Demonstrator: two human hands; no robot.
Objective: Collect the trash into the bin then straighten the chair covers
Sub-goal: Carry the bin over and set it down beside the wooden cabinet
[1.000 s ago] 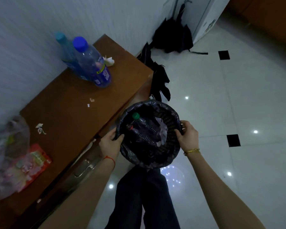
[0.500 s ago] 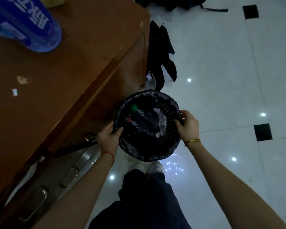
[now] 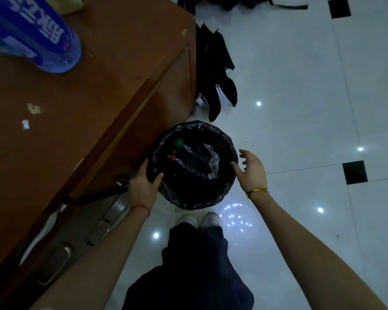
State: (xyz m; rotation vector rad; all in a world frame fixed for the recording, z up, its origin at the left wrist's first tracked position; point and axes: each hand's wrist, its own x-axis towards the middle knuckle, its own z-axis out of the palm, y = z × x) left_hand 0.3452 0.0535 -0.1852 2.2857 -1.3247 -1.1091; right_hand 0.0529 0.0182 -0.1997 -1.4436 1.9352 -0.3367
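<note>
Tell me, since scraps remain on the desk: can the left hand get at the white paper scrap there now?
Probably not at once: the left hand grips the bin rim. Once it lets go, nothing stands between it and the white paper scrap on the desk.

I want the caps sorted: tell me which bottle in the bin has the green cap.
The bottle lying nearer the cabinet, green cap up; the one beside it has a red cap.

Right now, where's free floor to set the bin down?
Open tile right of the bin, beyond the right hand, out to the black inlay. Crowded: cabinet tight on its left, dark cloth behind, shoes in front.
</note>
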